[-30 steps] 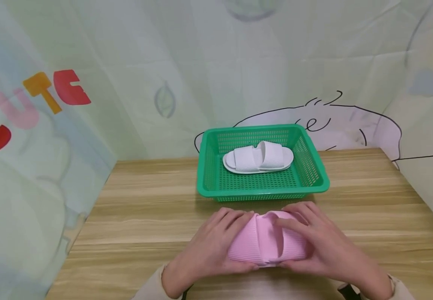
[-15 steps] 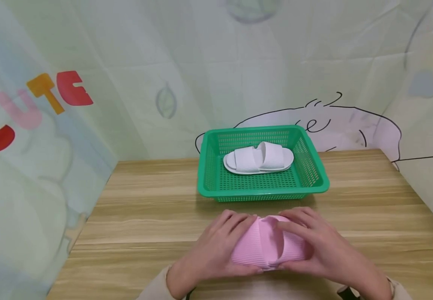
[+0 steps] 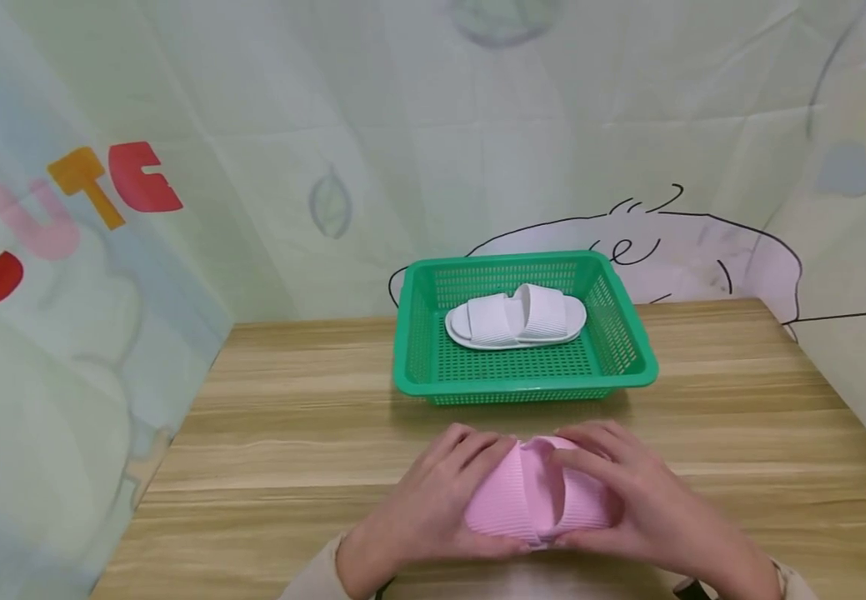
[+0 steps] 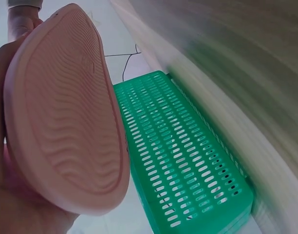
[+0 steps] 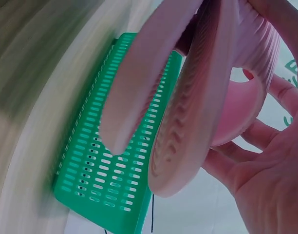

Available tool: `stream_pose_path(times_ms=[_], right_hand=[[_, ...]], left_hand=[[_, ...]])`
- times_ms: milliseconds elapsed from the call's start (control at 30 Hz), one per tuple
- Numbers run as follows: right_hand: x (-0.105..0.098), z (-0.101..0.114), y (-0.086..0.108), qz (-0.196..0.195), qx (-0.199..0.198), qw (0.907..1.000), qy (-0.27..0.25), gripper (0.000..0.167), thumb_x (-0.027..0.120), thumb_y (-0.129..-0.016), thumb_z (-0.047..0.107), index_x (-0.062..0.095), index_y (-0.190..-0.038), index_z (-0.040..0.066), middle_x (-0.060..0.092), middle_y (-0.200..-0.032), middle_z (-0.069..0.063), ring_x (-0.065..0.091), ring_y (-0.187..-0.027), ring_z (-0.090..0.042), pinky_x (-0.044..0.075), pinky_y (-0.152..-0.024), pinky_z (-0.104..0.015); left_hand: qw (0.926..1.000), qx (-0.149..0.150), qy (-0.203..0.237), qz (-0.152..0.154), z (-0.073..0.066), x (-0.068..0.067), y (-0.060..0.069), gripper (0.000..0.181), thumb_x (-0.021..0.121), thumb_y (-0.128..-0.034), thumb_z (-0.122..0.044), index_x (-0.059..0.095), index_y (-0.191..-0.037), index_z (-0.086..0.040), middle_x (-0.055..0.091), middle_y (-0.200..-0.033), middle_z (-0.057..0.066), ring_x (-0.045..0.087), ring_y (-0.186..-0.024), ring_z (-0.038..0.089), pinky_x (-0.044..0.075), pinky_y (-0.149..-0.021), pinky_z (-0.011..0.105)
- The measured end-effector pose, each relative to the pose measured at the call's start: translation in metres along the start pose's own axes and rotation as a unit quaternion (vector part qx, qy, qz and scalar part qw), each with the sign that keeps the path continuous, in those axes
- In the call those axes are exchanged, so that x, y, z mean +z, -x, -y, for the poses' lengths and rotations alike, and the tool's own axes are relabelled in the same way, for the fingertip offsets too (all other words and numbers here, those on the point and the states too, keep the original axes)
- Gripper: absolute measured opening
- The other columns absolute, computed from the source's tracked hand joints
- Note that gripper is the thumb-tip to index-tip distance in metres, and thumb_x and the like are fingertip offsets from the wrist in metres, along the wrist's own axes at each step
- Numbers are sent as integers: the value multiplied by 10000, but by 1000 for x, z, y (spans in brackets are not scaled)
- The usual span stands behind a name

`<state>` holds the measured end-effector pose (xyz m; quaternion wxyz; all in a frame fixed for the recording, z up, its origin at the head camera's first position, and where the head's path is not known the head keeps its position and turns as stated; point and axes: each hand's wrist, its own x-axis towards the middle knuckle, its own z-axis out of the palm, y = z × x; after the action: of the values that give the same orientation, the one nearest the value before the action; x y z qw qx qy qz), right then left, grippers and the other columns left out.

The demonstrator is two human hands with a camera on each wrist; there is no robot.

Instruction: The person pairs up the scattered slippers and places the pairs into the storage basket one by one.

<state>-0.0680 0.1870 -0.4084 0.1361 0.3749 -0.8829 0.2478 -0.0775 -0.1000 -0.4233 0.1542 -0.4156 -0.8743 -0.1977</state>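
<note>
Two pink ribbed slippers are held above the table near its front; one strap and footbed (image 3: 498, 500) face up in the head view. My left hand (image 3: 436, 496) grips them at the left end, thumb on the near side and fingers over the far side. From the right, my right hand (image 3: 646, 492) holds the other end with its fingers over the strap. A wavy pink sole (image 4: 73, 112) fills much of the left wrist view. In the right wrist view, two pink soles (image 5: 193, 112) stand side by side with a narrow gap between their lower ends.
Beyond the hands stands a green perforated basket (image 3: 526, 390) on the wooden table (image 3: 290, 433). White slippers (image 3: 491, 321) lie inside, stacked or nested. A printed cloth (image 3: 267, 167) hangs behind the table and along its sides.
Both hands and the pink slippers have shifted slightly toward the table's front edge, the left hand also a little right. The basket and white slippers stay put.
</note>
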Motion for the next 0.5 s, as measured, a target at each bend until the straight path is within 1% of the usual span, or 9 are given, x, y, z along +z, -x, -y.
stream_pose_path(times_ms=[67, 167, 267, 400, 500], right_hand=[[1, 0, 2, 0, 30, 10000, 35, 711, 873, -774, 646, 676, -1378, 328, 615, -1403, 58, 540, -1262, -166, 638, -877, -407], [2, 0, 4, -52, -36, 10000, 52, 706, 872, -780, 641, 677, -1378, 319, 616, -1403, 60, 533, -1264, -163, 635, -876, -406], [3, 0, 5, -67, -74, 9999, 58, 718, 872, -780, 642, 670, -1388, 320, 617, -1403, 64, 534, -1262, -158, 633, -879, -407], [3, 0, 5, -43, -69, 10000, -5, 731, 871, -775, 652, 663, -1395, 325, 620, -1401, 64, 545, -1250, -152, 634, -870, -392], [3, -2, 5, -123, -139, 9998, -22, 735, 880, -763, 653, 667, -1381, 319, 623, -1395, 60, 550, -1244, -149, 632, -865, -384]], left_hand=[[9999, 86, -36, -61, 0, 1, 0, 969, 864, -753, -677, 594, -1465, -78, 659, -1383, 26, 549, -1206, 154, 536, -1026, 292], [9991, 312, -149, -231, 1, 4, 1, 950, 848, -768, -685, 600, -1448, -70, 663, -1368, 26, 557, -1193, 156, 532, -1019, 274], [9985, 401, -210, -299, 1, 6, 2, 950, 839, -772, -696, 602, -1442, -66, 662, -1364, 30, 561, -1188, 155, 527, -1026, 273], [9997, 207, -28, -135, 0, 7, 5, 948, 843, -777, -686, 590, -1463, -82, 640, -1399, 18, 547, -1224, 145, 517, -1050, 286], [9997, 138, 105, -154, 0, 7, 6, 950, 848, -779, -678, 577, -1479, -95, 631, -1409, 6, 543, -1237, 139, 515, -1056, 287]])
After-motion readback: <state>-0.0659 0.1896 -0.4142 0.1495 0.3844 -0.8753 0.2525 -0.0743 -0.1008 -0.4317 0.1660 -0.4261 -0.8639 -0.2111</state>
